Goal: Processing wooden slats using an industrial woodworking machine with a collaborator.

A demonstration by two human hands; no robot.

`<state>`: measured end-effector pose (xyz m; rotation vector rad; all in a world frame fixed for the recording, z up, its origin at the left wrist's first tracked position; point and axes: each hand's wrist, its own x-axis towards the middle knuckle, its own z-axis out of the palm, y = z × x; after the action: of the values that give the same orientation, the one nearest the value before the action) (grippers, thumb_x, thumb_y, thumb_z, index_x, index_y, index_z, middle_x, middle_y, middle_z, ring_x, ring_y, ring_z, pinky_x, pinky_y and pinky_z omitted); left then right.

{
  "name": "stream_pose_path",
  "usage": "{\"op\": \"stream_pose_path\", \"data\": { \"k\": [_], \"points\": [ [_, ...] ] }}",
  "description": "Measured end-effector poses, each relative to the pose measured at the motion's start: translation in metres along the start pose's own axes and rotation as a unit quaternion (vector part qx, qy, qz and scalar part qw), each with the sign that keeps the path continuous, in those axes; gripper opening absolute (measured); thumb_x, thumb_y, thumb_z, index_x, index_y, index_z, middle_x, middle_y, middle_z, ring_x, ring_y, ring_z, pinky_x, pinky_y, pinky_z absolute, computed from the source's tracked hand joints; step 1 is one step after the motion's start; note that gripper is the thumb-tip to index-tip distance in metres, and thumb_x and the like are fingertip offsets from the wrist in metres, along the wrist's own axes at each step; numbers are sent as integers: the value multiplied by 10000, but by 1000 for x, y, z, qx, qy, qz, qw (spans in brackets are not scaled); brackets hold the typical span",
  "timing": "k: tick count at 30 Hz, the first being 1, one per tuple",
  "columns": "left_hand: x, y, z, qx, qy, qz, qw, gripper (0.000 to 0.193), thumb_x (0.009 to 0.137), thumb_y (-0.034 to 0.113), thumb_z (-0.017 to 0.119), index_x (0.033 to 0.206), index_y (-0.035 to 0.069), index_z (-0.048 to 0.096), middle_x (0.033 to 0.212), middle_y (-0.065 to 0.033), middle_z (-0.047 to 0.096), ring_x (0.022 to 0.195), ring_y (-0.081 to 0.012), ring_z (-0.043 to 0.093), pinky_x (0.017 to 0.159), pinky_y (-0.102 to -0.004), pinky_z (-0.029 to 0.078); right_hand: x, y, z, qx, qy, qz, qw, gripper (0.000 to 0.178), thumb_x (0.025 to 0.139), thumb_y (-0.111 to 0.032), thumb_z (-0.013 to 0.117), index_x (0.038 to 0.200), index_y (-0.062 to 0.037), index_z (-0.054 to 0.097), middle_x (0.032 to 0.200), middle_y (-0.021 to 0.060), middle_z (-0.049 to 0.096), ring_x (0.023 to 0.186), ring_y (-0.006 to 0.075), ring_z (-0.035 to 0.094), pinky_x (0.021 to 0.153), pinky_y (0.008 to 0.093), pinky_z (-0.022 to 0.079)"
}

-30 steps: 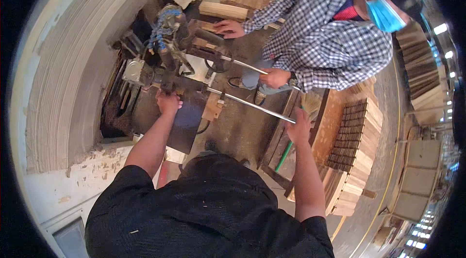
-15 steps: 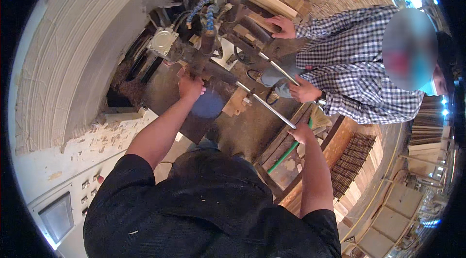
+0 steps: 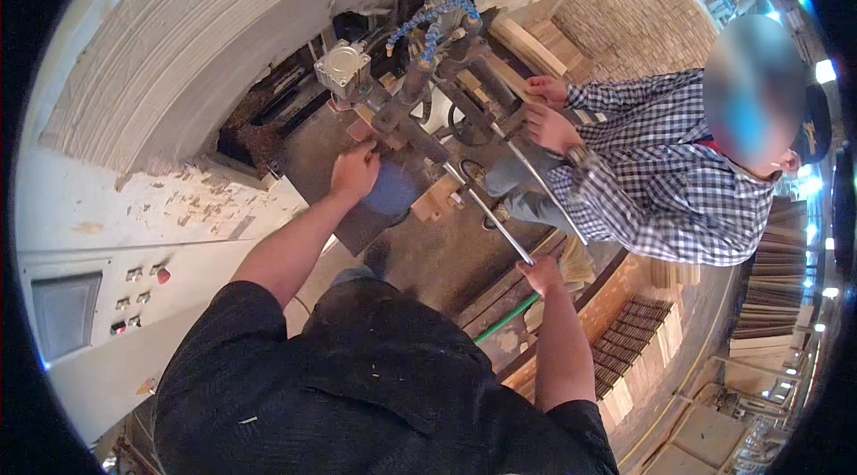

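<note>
- The right hand (image 3: 542,276) is closed, its fingers wrapped round the lower end of a bare metal lever rod (image 3: 489,213), which is slanted down from a dark machine (image 3: 417,82).
- The left hand (image 3: 355,173) is held at the dark flat worktop (image 3: 308,167), its fingers bent near a small reddish-brown piece (image 3: 360,129) (whether anything is gripped cannot be made out).
- A second metal rod (image 3: 544,180) is placed roughly alongside the first, near a co-worker (image 3: 652,136) in a checked shirt, by whom a wooden strip (image 3: 509,78) is held.
- A wooden block (image 3: 436,198) is seen just beside the first rod.
- Blue coiled hoses (image 3: 435,33) are fitted to the machine.
- Wooden slats (image 3: 661,341) are stacked at lower right.
</note>
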<state>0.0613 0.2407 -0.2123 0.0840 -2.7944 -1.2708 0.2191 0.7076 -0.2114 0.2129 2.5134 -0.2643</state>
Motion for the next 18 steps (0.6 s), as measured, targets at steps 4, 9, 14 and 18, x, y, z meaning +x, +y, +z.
{"op": "stream_pose_path", "data": {
  "k": [4,9,14,18],
  "points": [
    [-85,-17,-19,114,39,144,982,317,841,237,657,1128,102,673,1225,-162,626,1195,-330,560,1005,-467,436,-14,4,1,-23,76,-30,996,487,856,-506,647,866,-20,683,868,241,672,862,413,652,793,504,509],
    [-130,4,-8,263,77,117,955,465,847,247,662,1288,118,590,1461,-138,421,1326,-358,397,1110,-498,294,-29,23,-9,86,57,-25,994,479,838,-477,655,856,2,661,845,245,668,858,424,651,774,497,504],
    [-127,11,0,283,56,109,951,482,859,266,647,1308,117,557,1456,-145,420,1337,-357,387,1118,-496,290,-31,22,-20,15,42,-40,998,487,848,-490,620,992,-32,700,996,251,685,989,428,643,906,505,501],
    [-125,36,16,311,102,-5,945,436,877,285,619,1248,61,567,1436,-154,430,1348,-360,376,1140,-499,266,-41,19,-20,29,80,-15,996,503,851,-497,608,1019,-30,692,1011,238,690,1001,416,646,903,499,508]
  ]
}}
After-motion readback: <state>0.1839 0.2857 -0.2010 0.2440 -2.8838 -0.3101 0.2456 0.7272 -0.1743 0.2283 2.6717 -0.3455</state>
